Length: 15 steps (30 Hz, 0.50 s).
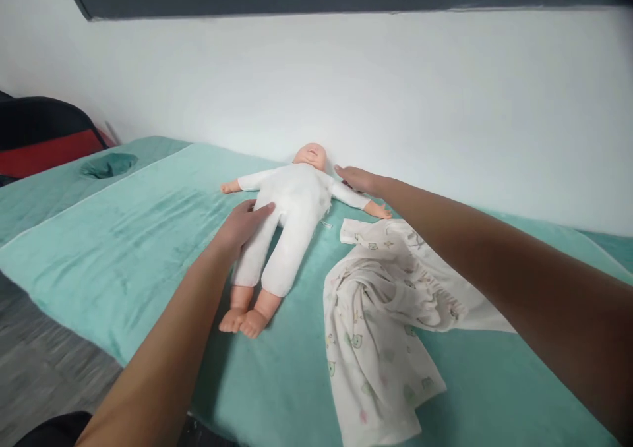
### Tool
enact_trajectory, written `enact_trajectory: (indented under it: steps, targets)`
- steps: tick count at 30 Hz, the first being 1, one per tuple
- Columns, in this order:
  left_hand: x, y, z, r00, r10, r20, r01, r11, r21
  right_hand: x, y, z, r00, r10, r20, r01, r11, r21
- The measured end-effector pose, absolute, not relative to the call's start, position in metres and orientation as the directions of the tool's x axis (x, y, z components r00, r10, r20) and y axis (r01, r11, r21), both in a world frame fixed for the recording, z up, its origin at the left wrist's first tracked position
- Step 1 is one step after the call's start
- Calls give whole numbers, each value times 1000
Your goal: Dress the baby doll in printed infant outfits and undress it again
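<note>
A baby doll (pixel 297 193) with a white cloth body lies on its back, arms spread and feet toward me. My left hand (pixel 243 223) rests against the doll's hip and upper leg, thumb apart from the fingers, not gripping. Beside the doll's head and shoulder, my right hand (pixel 357 178) hovers or touches near its arm with fingers stretched out; whether it makes contact I cannot tell. Crumpled baby clothes (pixel 380 302), white with a small animal print, lie right of the doll, partly under my right forearm.
Everything lies on a bed with a green plush cover (pixel 148 236), which has a round hole (pixel 109 165) at the far left. A white wall (pixel 445 104) runs along the back. A black and red chair (pixel 49 137) stands left; grey floor (pixel 44 355) shows below.
</note>
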<state>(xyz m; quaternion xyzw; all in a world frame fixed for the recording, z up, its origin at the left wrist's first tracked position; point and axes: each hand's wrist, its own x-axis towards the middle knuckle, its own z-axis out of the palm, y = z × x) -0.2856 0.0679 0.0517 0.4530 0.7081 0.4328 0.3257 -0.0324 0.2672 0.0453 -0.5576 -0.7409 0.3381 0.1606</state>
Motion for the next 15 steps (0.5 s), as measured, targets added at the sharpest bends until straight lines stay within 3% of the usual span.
enact_trajectory:
  steps: [3, 5, 10, 13, 15]
  targets:
    - [-263, 52, 63, -465, 858, 217, 569, 102, 816, 21, 255, 37, -265, 936, -233, 812, 87, -577]
    - [-236, 35, 68, -357, 872, 334, 633, -37, 773, 57, 241, 35, -256, 931, -261, 853, 91, -514]
    - [-160, 11, 36, 154, 941, 301, 694, -319, 645, 123, 196, 46, -283, 921, -268, 923, 185, -337]
    - [-129, 16, 8, 230, 954, 192, 775, -299, 556, 140, 165, 57, -337, 915, -221, 924, 277, -265]
    - [-112, 19, 4, 262, 926, 273, 794, -368, 484, 145, 144, 66, -382, 908, -171, 911, 339, -234]
